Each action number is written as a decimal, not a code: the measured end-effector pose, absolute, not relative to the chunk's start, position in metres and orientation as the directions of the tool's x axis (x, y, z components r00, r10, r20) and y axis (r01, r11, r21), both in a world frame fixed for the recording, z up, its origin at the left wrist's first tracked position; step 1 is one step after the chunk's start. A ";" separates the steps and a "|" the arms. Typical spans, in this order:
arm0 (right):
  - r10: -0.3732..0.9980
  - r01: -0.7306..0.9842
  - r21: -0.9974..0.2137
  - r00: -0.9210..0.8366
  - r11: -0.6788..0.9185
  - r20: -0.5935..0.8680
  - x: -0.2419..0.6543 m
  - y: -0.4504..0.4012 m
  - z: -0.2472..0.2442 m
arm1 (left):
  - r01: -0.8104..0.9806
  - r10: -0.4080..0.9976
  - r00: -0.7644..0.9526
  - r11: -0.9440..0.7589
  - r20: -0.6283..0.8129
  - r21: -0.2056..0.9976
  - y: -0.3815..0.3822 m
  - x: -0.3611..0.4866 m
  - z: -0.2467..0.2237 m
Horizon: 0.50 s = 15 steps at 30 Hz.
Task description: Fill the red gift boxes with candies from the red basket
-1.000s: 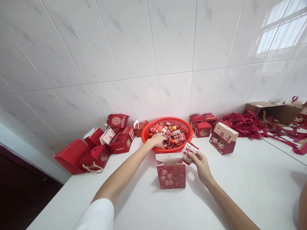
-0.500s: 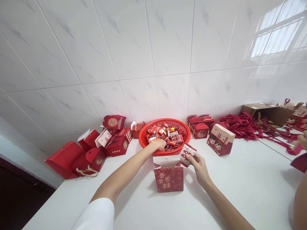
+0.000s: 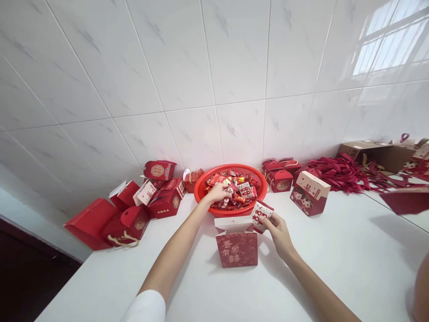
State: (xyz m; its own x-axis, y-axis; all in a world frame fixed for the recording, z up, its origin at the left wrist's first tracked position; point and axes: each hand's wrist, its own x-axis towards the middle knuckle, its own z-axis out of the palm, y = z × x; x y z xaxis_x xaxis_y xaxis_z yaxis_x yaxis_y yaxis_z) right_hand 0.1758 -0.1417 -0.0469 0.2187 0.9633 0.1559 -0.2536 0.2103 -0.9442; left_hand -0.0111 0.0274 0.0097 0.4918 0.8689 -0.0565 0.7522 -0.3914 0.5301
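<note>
A red plastic basket (image 3: 205, 206) full of wrapped candies stands against the wall. Over its left part, my left hand (image 3: 220, 192) is closed, its fingertips on a small wrapped candy (image 3: 229, 190) among the others. My right hand (image 3: 275, 227) pinches a white and red patterned packet (image 3: 260, 216) just right of the basket's front rim. Between my forearms, an upright red gift box (image 3: 237, 250) has its white top flap raised. Another patterned packet (image 3: 246, 190) lies on the candies.
Several red boxes (image 3: 164, 203) are piled at the left. Right of the basket stand small red boxes (image 3: 280, 181) and a box with cartoon figures (image 3: 310, 194). Dark red ribbons (image 3: 338, 174) lie by a cardboard box (image 3: 385, 156). Part of another person's arm (image 3: 421, 290) shows at the right edge.
My left hand has risen a little from the candies, and a wrapped candy now shows at its fingertips. At the right edge, the other person's dark red item has moved left and up.
</note>
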 end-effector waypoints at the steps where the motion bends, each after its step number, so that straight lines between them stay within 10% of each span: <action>1: 0.965 -0.253 -0.945 0.211 0.208 0.156 0.176 -0.142 -0.048 | 0.682 0.879 0.476 -0.357 -0.017 0.639 0.028 -0.013 0.009; 5: 0.969 -0.267 -0.943 0.198 0.196 0.145 0.175 -0.141 -0.051 | 0.327 0.910 0.412 -0.198 0.048 0.924 0.031 -0.016 0.005; 12: 0.970 -0.279 -0.943 0.205 0.183 0.127 0.176 -0.140 -0.053 | 0.552 0.910 0.327 -0.404 0.256 0.730 0.028 -0.014 0.011; 15: 0.971 -0.277 -0.942 0.197 0.188 0.136 0.175 -0.140 -0.053 | 0.582 0.812 0.578 -0.481 0.083 0.656 0.021 -0.013 0.014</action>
